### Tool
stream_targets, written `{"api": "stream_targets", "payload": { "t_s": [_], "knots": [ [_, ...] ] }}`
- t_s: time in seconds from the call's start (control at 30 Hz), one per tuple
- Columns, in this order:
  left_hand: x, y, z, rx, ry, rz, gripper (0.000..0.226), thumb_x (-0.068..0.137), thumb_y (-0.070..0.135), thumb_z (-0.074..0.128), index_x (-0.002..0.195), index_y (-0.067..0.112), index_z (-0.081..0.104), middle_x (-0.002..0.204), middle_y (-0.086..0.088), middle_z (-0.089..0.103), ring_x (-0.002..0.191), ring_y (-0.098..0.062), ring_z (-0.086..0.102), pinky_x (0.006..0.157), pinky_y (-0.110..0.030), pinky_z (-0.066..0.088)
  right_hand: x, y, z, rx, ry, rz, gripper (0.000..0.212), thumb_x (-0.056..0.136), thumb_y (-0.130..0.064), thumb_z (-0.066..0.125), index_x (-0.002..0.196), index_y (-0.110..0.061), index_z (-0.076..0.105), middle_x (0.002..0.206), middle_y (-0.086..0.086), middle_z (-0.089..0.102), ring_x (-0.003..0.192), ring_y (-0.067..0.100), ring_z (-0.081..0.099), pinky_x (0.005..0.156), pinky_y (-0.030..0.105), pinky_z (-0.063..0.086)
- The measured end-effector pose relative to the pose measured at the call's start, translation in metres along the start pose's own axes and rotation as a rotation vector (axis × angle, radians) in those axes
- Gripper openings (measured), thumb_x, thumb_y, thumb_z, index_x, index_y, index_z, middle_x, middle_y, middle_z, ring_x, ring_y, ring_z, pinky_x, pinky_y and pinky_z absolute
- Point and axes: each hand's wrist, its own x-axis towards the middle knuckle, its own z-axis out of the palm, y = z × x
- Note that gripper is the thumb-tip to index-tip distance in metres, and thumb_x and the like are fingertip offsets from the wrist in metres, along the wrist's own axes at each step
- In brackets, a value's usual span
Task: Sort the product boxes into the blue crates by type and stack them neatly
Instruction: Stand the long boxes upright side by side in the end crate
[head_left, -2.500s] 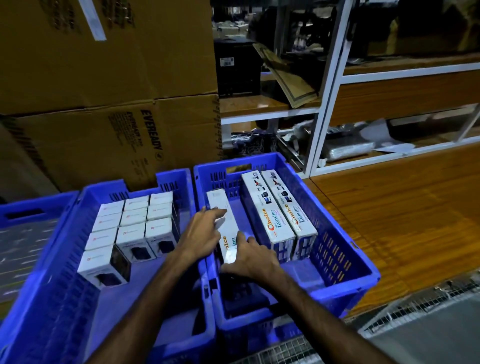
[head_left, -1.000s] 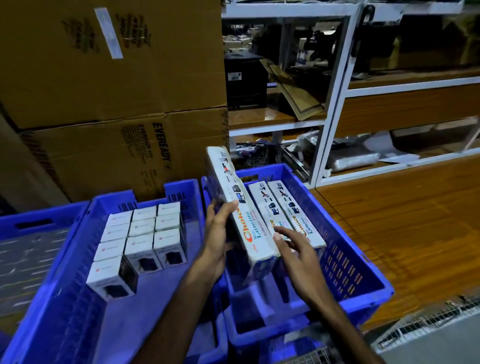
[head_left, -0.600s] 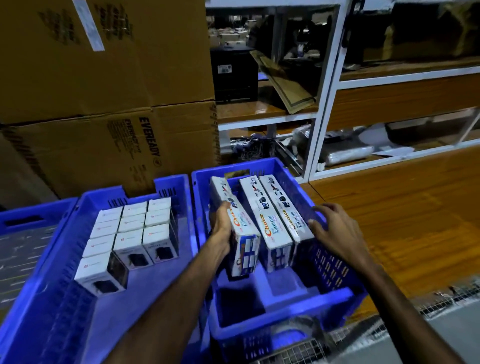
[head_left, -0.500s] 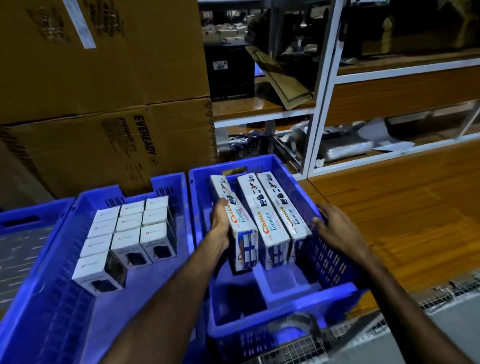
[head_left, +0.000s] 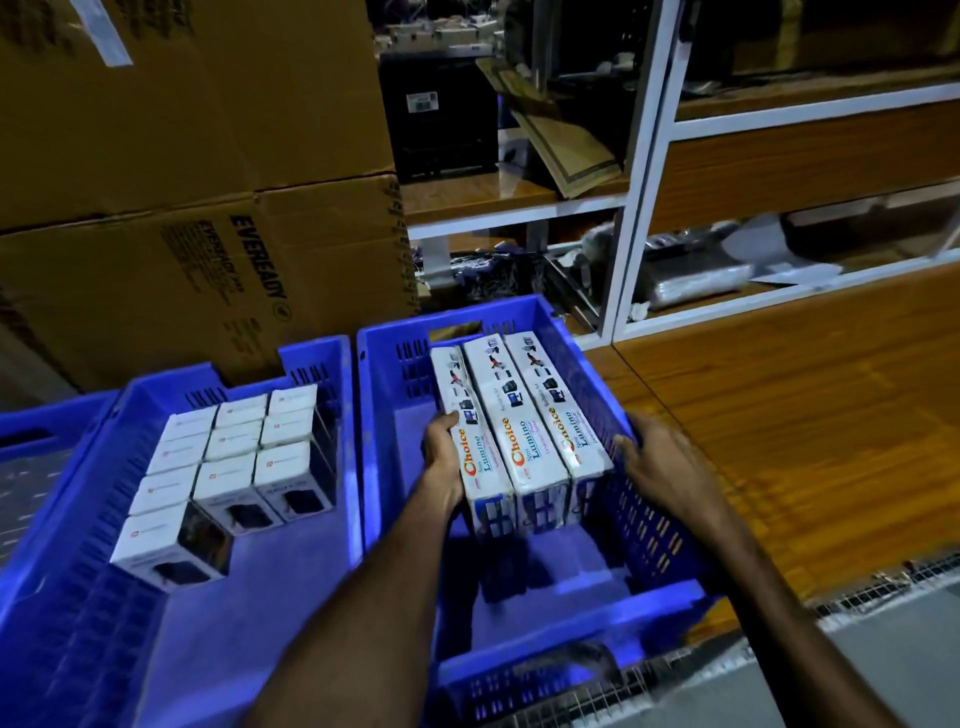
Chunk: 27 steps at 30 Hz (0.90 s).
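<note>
There is a single view, taken from the person's head, looking forward and steeply down from close above. The right crate (head_left: 519, 597) fills the lower centre, near enough that both forearms enter from the bottom edge at about 6 o'clock. The left crate (head_left: 78, 597) lies toward 8 o'clock and is cut off by the frame edge. Farther off, cardboard cartons (head_left: 182, 208) rise toward 11 o'clock and white shelving (head_left: 644, 171) toward 1 o'clock. The wide lens bends straight lines near the borders. No second view overlaps this one.
</note>
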Motion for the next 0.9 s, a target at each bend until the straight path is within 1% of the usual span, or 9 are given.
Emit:
{"api": "stream_targets", "payload": {
  "t_s": [0.07,0.17,0.33,0.43,0.53,0.6,0.67,0.8,0.9],
  "knots": [
    [0.049,-0.029,-0.009,0.018,0.008,0.051,0.060,0.068,0.039,0.065,0.123,0.017,0.074,0.117,-0.023,0.076,0.107,-0.049,0.071,0.099,-0.070,0.053,0.000,0.001,0.001,0.001,-0.008,0.000,0.030,0.108,-0.023,0.050,0.130,-0.006,0.059,0.117,0.016,0.066,0.068,0.006,0.048,0.045,0.009,0.034],
    [0.056,-0.033,-0.011,0.065,0.036,0.132,0.062,0.062,0.044,0.069,0.121,0.027,0.075,0.116,-0.013,0.078,0.111,-0.043,0.071,0.101,-0.066,0.053,0.002,0.004,0.004,-0.004,-0.007,-0.003,0.030,0.108,-0.024,0.049,0.131,-0.006,0.058,0.110,0.010,0.063,0.067,-0.002,0.048,0.043,0.008,0.037],
    [0.045,-0.025,-0.006,0.029,0.013,0.203,0.053,0.075,0.034,0.064,0.126,0.027,0.073,0.123,-0.012,0.076,0.120,-0.044,0.066,0.107,-0.066,0.049,0.004,0.006,0.007,-0.014,0.007,-0.014,0.029,0.108,-0.024,0.050,0.130,-0.008,0.057,0.112,0.008,0.061,0.073,0.004,0.051,0.051,0.011,0.031],
    [0.031,-0.020,-0.003,-0.014,0.001,0.183,0.050,0.078,0.027,0.063,0.126,0.018,0.073,0.119,-0.020,0.076,0.112,-0.051,0.068,0.101,-0.070,0.051,0.005,0.008,0.009,-0.013,0.006,-0.020,0.029,0.108,-0.023,0.050,0.131,-0.008,0.057,0.116,0.010,0.063,0.079,0.011,0.057,0.051,0.012,0.034],
    [0.019,-0.018,0.000,-0.053,-0.023,0.147,0.046,0.084,0.023,0.061,0.128,0.014,0.070,0.122,-0.026,0.073,0.113,-0.056,0.066,0.102,-0.074,0.048,0.005,0.009,0.009,-0.014,0.001,-0.025,0.030,0.108,-0.024,0.050,0.133,-0.009,0.056,0.118,0.011,0.063,0.083,0.015,0.059,0.053,0.013,0.036],
    [0.018,-0.017,-0.001,-0.068,-0.044,0.126,0.040,0.084,0.023,0.062,0.122,0.015,0.072,0.121,-0.026,0.073,0.113,-0.057,0.065,0.102,-0.073,0.047,0.005,0.009,0.009,-0.004,-0.008,-0.020,0.029,0.108,-0.023,0.050,0.133,-0.009,0.056,0.118,0.010,0.063,0.082,0.013,0.060,0.052,0.013,0.038],
    [0.010,-0.014,0.000,-0.076,-0.049,0.120,0.033,0.086,0.022,0.061,0.117,0.015,0.071,0.114,-0.026,0.075,0.105,-0.053,0.067,0.098,-0.069,0.050,0.005,0.009,0.008,0.000,-0.010,-0.016,0.028,0.107,-0.023,0.050,0.132,-0.010,0.056,0.118,0.010,0.064,0.080,0.011,0.060,0.052,0.013,0.039],
    [-0.002,-0.009,0.002,-0.063,-0.065,0.138,0.043,0.093,0.019,0.056,0.134,0.009,0.062,0.120,-0.029,0.072,0.101,-0.046,0.069,0.095,-0.068,0.052,0.004,0.006,0.005,0.014,-0.022,-0.017,0.031,0.107,-0.023,0.051,0.135,-0.010,0.056,0.123,0.011,0.064,0.086,0.015,0.060,0.055,0.011,0.036],
    [0.004,-0.010,0.000,-0.054,-0.066,0.152,0.045,0.090,0.021,0.058,0.134,0.008,0.063,0.123,-0.031,0.070,0.102,-0.048,0.068,0.095,-0.069,0.051,0.004,0.003,0.002,0.027,-0.037,-0.022,0.032,0.107,-0.023,0.051,0.136,-0.009,0.055,0.125,0.012,0.064,0.086,0.014,0.060,0.054,0.011,0.036]
  ]
}}
